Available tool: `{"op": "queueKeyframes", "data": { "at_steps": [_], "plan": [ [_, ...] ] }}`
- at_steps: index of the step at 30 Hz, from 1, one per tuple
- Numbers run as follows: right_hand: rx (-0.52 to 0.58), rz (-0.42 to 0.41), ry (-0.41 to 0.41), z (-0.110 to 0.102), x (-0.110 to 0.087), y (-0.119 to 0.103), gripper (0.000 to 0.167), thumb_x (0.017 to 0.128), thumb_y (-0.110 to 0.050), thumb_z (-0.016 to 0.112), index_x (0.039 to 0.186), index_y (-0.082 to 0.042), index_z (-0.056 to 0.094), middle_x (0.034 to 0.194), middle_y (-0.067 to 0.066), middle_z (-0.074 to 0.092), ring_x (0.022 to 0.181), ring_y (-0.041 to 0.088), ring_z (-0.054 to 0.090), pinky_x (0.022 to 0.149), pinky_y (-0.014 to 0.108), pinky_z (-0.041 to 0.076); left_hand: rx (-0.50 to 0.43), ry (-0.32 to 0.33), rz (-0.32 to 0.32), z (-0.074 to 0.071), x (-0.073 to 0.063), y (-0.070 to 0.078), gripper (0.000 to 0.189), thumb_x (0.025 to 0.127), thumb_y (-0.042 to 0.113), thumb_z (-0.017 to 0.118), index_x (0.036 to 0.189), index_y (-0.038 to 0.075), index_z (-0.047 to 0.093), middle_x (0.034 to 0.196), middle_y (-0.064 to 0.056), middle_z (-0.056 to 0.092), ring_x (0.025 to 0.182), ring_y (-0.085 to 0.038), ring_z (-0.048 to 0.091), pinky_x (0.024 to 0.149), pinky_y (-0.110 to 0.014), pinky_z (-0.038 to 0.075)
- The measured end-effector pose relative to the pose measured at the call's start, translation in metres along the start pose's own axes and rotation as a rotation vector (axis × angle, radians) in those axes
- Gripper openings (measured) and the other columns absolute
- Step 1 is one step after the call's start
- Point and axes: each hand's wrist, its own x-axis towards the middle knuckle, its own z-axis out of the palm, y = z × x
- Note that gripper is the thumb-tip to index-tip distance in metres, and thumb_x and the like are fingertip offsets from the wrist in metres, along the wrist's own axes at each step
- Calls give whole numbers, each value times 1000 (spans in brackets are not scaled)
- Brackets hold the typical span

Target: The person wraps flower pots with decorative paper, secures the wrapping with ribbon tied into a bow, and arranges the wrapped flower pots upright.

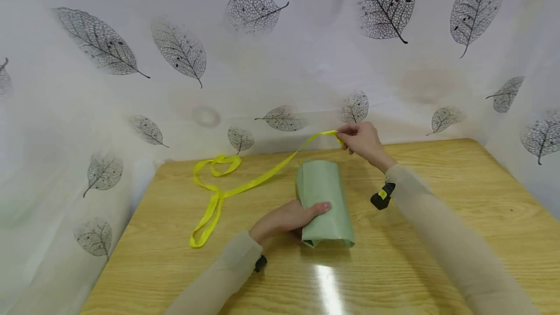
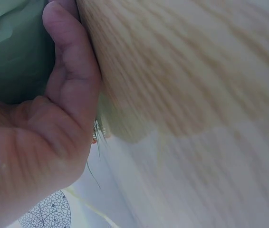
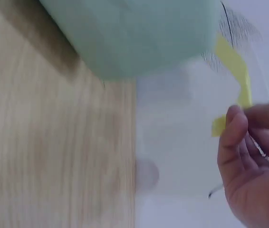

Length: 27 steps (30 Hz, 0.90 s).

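Note:
A pale green paper roll lies on the table, its near end hollow-looking. My left hand holds it at the left side, thumb across the top; the fingers beneath are partly hidden. In the left wrist view, thin green strands and a small orange-red bit show beyond the hand. My right hand is raised behind the roll and pinches one end of a yellow ribbon. From there the ribbon slopes down left behind the roll to loose loops on the tabletop. A short tail sticks out past the fingertips.
The wood-grain table meets a pale curtain printed with dark leaves along its back and sides. A bright light reflection lies near the front. Dark wrist devices sit at both cuffs.

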Motion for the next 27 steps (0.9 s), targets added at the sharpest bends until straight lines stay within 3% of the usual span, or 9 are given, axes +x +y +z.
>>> {"op": "queueKeyframes", "data": {
  "at_steps": [5, 11, 18, 27],
  "plan": [
    [-4, 104, 117, -33, -2, 17, 37, 102, -19, 58, 127, 7, 65, 112, 28, 71, 68, 3, 68, 65, 25, 61, -6, -19, 23, 0, 2, -1, 62, 97, 69, 48, 123, 14, 60, 106, -3, 70, 95, -15, 68, 88, -32, 52],
    [-69, 175, 140, -74, -19, 51, 40, 102, -21, 55, 125, 11, 62, 91, 10, 75, 66, 4, 71, 68, 29, 63, 9, -9, 27, -1, 1, -1, 65, 96, 72, 47, 124, 15, 60, 107, -2, 71, 96, -15, 68, 88, -33, 53],
    [-82, 239, 165, -125, -51, 89, 48, 104, -26, 53, 130, 14, 55, 79, -16, 64, 67, -1, 68, 66, 26, 62, -3, -3, 19, 0, 0, 1, 65, 95, 71, 49, 125, 14, 59, 107, -3, 70, 95, -16, 68, 84, -33, 54],
    [-56, 408, 255, -171, -91, 122, 51, 103, -31, 51, 131, 12, 50, 67, -23, 59, 61, -3, 66, 63, 25, 61, -16, -8, 13, -1, 0, 1, 65, 95, 71, 49, 127, 14, 57, 108, -4, 69, 96, -16, 68, 85, -33, 53]
  ]
}}
